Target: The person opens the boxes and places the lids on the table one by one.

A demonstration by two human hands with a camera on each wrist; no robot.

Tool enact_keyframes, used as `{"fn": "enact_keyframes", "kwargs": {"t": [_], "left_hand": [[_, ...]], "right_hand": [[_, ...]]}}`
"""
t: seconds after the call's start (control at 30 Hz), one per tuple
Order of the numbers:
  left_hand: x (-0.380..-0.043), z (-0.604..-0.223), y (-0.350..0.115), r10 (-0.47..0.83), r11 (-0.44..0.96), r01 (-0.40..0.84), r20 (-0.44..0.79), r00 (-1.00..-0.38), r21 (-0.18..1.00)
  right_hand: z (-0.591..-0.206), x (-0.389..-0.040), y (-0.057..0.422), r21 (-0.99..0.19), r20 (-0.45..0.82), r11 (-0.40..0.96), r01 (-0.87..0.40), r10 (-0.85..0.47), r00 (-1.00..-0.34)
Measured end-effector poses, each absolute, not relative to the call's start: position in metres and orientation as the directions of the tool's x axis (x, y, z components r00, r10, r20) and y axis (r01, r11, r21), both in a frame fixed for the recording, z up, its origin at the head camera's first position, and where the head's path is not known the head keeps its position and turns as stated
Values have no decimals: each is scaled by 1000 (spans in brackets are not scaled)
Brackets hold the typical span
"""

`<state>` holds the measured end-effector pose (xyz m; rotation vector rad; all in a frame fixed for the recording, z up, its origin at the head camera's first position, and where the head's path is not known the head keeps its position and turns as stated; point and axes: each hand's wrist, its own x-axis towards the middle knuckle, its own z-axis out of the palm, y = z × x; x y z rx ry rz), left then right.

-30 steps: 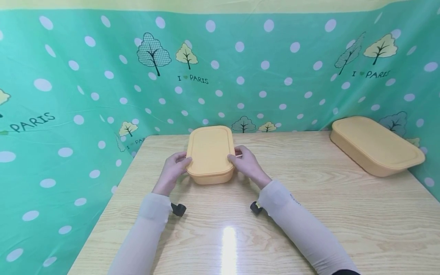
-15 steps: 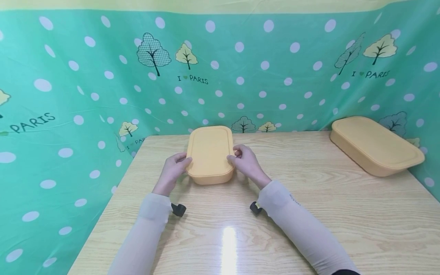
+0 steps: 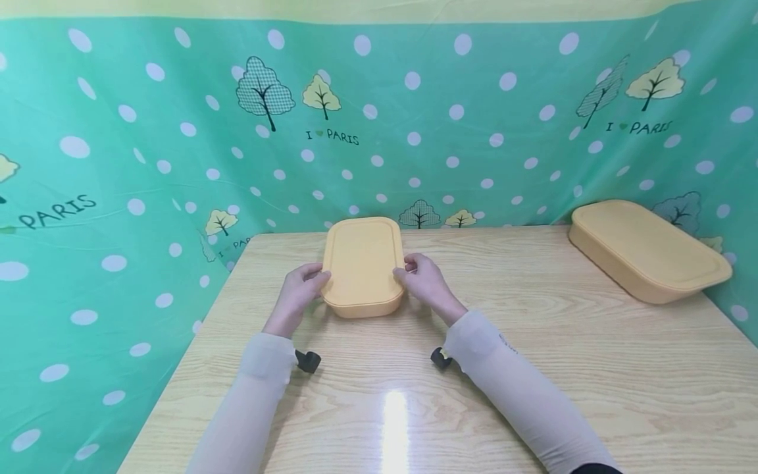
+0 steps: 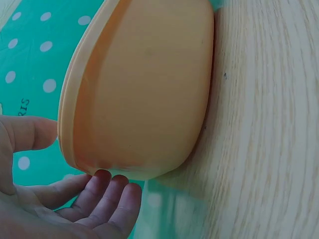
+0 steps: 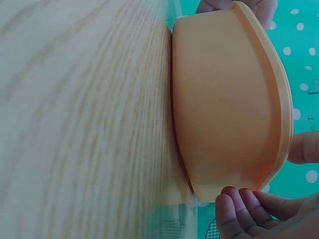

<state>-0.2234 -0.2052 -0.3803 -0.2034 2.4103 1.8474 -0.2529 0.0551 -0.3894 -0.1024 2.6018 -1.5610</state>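
A pale orange-yellow lidded food container (image 3: 363, 263) sits on the table toward the back, its lid on top. My left hand (image 3: 299, 293) grips its left side near the front corner, thumb on the lid's edge and fingers against the wall below the rim. On the opposite side my right hand (image 3: 425, 282) holds it the same way. The left wrist view shows the container's wall (image 4: 144, 89) with its base on the table. In the right wrist view, the right fingertips (image 5: 229, 195) touch the side under the lid's rim. The inside is hidden.
Another, larger-looking lidded container (image 3: 648, 250) in the same colour stands at the back right, close to the cloth. A green dotted curtain (image 3: 414, 158) hangs behind and to the left of the wooden table (image 3: 521, 342). A strip of light reflects off the tabletop in front.
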Motion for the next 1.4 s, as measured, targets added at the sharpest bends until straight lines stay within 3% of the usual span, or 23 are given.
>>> {"fn": "enact_keyframes", "kwargs": {"t": [1.4], "left_hand": [[-224, -381, -205, -66, 302, -164, -151, -986, 939]], "right_hand": [[-386, -250, 53, -909, 24, 412, -64, -102, -995]]}}
